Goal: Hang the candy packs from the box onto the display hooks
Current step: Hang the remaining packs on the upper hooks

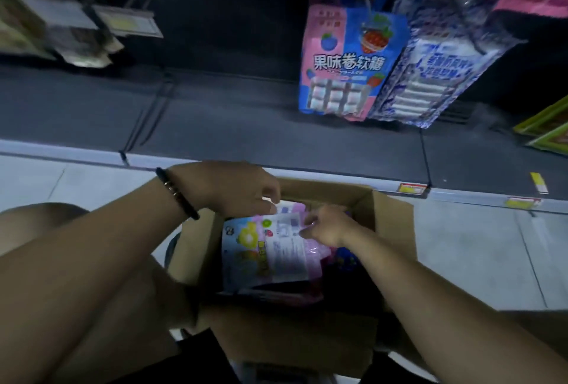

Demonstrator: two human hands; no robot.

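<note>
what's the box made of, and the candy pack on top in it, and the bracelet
Box: matte brown with folded flaps, looks like cardboard. Candy pack: glossy printed plastic film, judging by its shine and crinkles. Bracelet: dark beads, a few metallic-looking; the material is unclear.

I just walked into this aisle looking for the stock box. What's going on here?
A person is reaching into an open cardboard box with both hands. The left hand, which has a bracelet on its wrist, pinches the top edge of a candy pack, and the right hand grips the same pack's right side. The pack is not yet out of the box. A pink and blue pack and a white and blue pack already hang further up.
</note>
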